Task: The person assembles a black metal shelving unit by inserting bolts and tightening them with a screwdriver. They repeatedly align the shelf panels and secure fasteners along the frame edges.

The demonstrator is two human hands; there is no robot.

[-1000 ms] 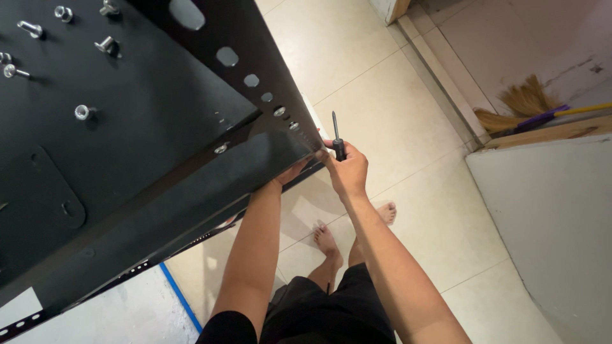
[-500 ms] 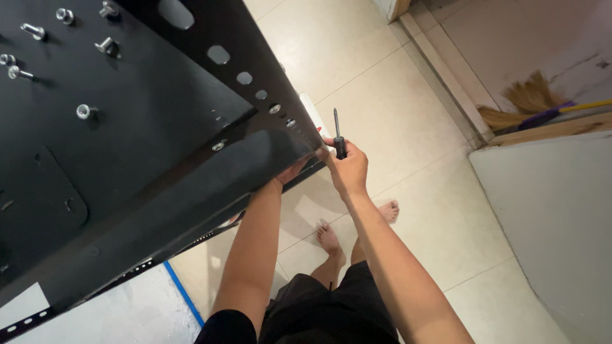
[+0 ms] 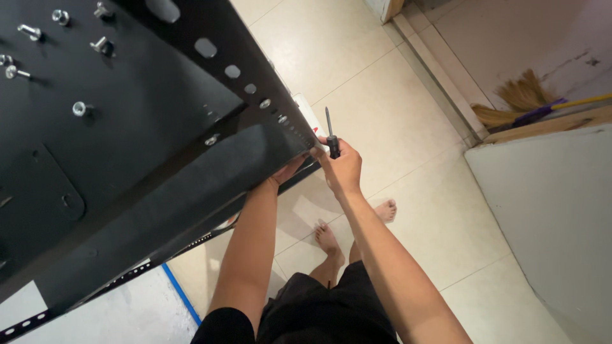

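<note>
A black metal rack frame (image 3: 159, 121) with a perforated corner rail fills the upper left. My right hand (image 3: 341, 169) grips a screwdriver (image 3: 331, 132) with a black handle, its shaft pointing up, right at the rail's lower corner. My left hand (image 3: 285, 173) reaches under that corner, and its fingers are mostly hidden behind the black panel. Several silver bolts and nuts (image 3: 80, 108) lie on the black surface at the upper left.
Cream floor tiles (image 3: 408, 140) lie below, with my bare feet (image 3: 328, 239) on them. A straw broom (image 3: 523, 102) with a purple and yellow handle rests at the upper right beside a grey board (image 3: 548, 210). A white sheet with a blue edge (image 3: 172, 286) lies at lower left.
The view has shifted slightly; my right hand with the screwdriver stays at the rail's corner, and my left hand stays under it.
</note>
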